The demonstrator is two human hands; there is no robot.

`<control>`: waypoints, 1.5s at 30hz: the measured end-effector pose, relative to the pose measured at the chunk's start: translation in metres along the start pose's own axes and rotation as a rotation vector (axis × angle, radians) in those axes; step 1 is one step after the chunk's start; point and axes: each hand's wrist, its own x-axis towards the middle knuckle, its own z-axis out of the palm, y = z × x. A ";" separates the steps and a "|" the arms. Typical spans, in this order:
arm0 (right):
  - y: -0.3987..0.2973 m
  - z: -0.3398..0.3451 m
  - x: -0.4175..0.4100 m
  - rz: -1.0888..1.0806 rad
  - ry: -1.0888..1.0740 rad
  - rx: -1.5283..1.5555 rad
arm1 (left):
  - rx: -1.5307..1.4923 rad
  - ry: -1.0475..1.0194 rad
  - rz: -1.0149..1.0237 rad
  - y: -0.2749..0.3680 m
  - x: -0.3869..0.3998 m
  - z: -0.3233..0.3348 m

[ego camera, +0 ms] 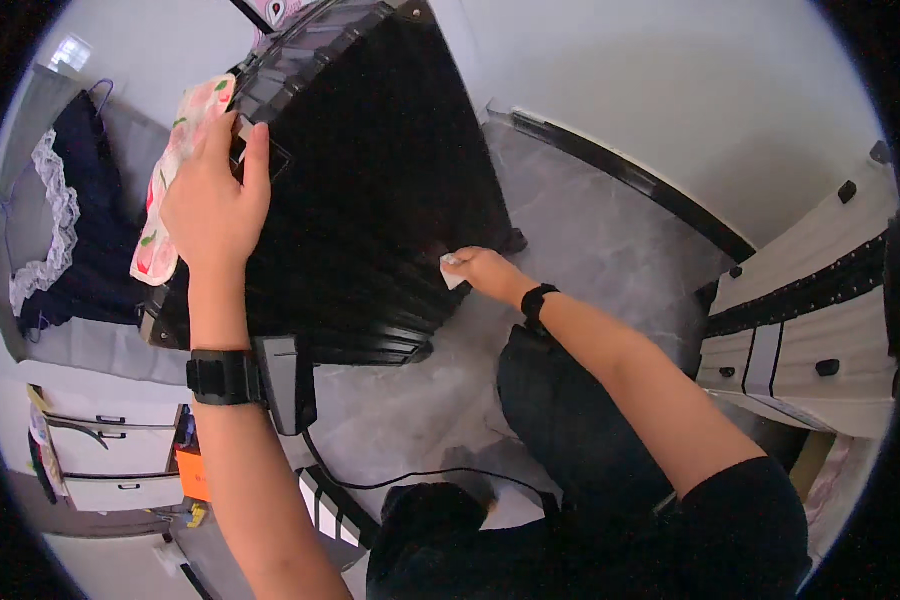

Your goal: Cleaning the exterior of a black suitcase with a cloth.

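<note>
A large black case, seemingly a ribbed hard-shell suitcase (375, 150), stands tilted across the view before me. My left hand (221, 184) grips its left edge, over a padded strip with a pink floral print (157, 240). The thumb lies on the dark side by a small rectangular fitting (279, 161); most of the other fingertips are hidden. My right hand (487, 271) pinches a crumpled white tissue (451, 271) against the lower right part of the dark side.
A black device (286, 386) is strapped to my left wrist, its cable (412, 478) trailing to my lap. Dark lace-trimmed clothing (94, 217) hangs at left. White drawers (120, 450) stand lower left, a pale cabinet (795, 322) at right. The floor (592, 202) is grey marbled.
</note>
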 end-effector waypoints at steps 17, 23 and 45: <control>0.061 0.138 -0.044 0.841 -0.240 -0.075 | 0.031 0.088 0.047 -0.002 0.001 0.009; 0.049 0.135 -0.040 0.766 -0.166 -0.106 | 0.076 0.113 0.053 -0.013 -0.007 0.006; -0.144 -0.229 0.162 -0.339 0.865 0.012 | -0.073 -0.045 -0.077 0.003 -0.007 -0.015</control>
